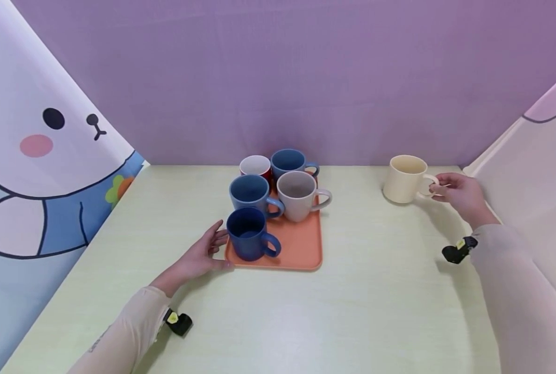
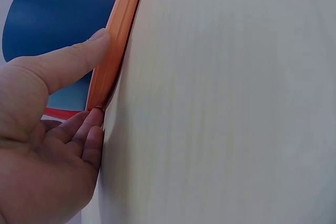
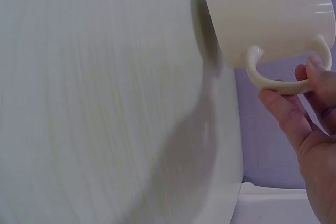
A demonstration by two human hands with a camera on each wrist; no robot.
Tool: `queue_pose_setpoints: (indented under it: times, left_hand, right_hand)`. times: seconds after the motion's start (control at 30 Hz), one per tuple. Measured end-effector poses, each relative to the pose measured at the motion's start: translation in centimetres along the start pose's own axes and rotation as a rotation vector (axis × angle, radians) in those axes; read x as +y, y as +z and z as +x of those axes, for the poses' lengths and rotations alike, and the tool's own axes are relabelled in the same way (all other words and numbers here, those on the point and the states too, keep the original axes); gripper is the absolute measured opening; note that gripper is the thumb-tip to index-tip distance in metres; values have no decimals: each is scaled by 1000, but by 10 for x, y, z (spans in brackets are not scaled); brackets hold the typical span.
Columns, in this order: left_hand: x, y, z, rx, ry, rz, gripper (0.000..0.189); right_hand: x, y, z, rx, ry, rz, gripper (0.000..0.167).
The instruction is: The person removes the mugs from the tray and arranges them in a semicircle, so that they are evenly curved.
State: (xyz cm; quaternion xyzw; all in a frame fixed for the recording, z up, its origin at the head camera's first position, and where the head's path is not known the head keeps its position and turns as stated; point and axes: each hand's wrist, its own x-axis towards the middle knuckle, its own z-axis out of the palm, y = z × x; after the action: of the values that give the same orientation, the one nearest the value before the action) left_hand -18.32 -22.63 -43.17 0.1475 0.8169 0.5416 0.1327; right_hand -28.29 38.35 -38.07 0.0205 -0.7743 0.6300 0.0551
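Note:
My right hand (image 1: 460,195) pinches the handle of a cream mug (image 1: 403,182) at the back right. In the right wrist view the cream mug (image 3: 270,17) shows a dark shadow under its base, close over the table. My left hand (image 1: 203,254) holds the front left corner of an orange tray (image 1: 301,254), thumb on its front edge and fingers along the left side. On the tray stand a dark blue mug (image 1: 247,236) at the front, a blue mug (image 1: 249,192), a pinkish-grey mug (image 1: 297,196), another blue mug (image 1: 288,161) and a red mug with a white inside (image 1: 255,166).
A purple cloth wall (image 1: 334,78) rises along the back edge of the pale table (image 1: 376,291). Printed cartoon panels stand at the left (image 1: 63,156) and right (image 1: 539,171). Small black devices are strapped at both wrists.

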Motion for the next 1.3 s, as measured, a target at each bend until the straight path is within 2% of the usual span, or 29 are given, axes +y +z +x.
queue_pose_setpoints:
  times: [0.2, 0.33, 0.67, 1.07, 1.3]
  left_hand:
    - [-2, 0, 1, -4, 3, 10, 107]
    - [0, 0, 0, -1, 6, -1, 107]
    - [4, 1, -2, 7, 8, 10, 107]
    - [3, 2, -3, 1, -9, 6, 107]
    - [4, 2, -3, 4, 4, 18, 107]
  right_hand:
    - [7, -1, 0, -19, 6, 49, 34]
    - [10, -1, 2, -21, -17, 36, 36]
    - [12, -1, 9, 36, -30, 0, 35]
    - [22, -2, 4, 50, 50, 171, 31]
    - [23, -3, 7, 41, 66, 201, 28]
